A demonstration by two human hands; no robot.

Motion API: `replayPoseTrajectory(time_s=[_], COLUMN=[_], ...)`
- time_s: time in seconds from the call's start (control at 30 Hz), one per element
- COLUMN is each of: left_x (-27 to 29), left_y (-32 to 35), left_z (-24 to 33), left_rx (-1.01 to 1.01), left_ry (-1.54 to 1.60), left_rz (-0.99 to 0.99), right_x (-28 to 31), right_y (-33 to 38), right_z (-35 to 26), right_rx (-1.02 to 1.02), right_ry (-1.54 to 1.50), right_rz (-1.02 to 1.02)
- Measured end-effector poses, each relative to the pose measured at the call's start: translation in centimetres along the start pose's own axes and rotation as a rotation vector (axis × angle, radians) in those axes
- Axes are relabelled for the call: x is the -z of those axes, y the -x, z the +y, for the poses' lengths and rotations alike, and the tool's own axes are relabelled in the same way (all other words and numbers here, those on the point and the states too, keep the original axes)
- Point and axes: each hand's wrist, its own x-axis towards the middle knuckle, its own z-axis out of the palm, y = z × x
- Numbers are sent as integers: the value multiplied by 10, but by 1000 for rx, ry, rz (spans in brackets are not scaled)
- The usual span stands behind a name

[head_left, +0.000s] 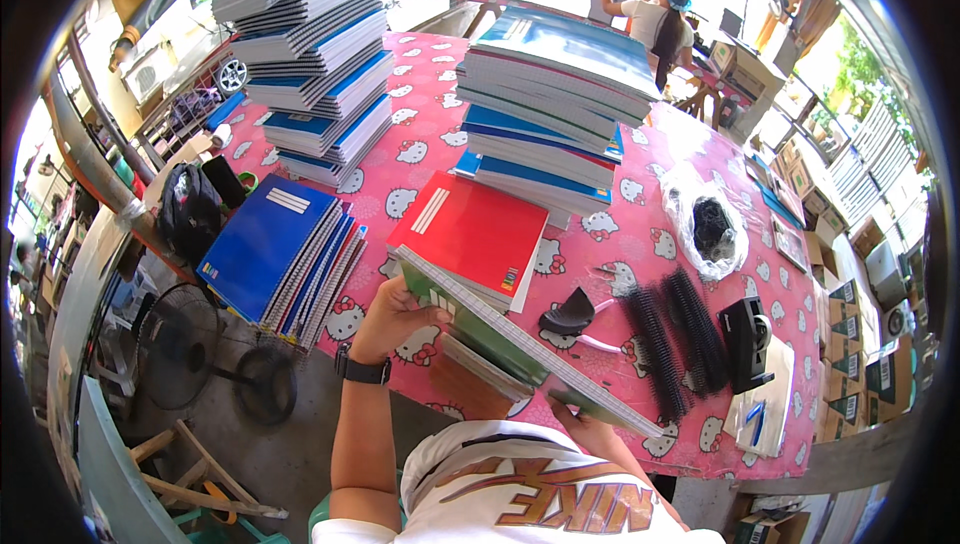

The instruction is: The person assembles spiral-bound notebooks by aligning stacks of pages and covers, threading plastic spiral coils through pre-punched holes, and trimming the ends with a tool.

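Observation:
A green-covered notebook [490, 329] is held tilted in front of my body, its page edges facing up. My left hand [400, 316] grips its left end, thumb across the cover. At the other end, my right hand [585, 429] holds the lower edge, its fingers partly hidden behind the notebook. Just beyond lies a red notebook [468, 234] on top of a low pile. Beneath the held notebook, a small pile with white page edges [485, 366] shows at the table edge. Two bundles of black spiral binding coils [655, 354] lie to the right.
Tall spiral-bound notebooks [320, 54] and a notebook stack [555, 84] stand behind; blue notebooks [275, 239] lie left. Right are a plastic bag [712, 224], a black desk tool [745, 344], a pink-handled tool [597, 341] and a pen [757, 422]. A fan [180, 344] stands left; a person [655, 24] sits beyond.

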Motion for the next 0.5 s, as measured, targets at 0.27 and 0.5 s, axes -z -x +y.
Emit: replayPoseTrajectory(time_s=[0.27, 0.5], left_x=[1, 2], left_y=[4, -3], left_z=[0, -3], left_rx=[4, -99], left_ry=[50, -33], left_rz=[-43, -105], right_x=[-1, -6], right_y=[-5, 2], right_z=[-23, -15], right_rx=[24, -89], right_ry=[-61, -122], right_rz=[5, 14])
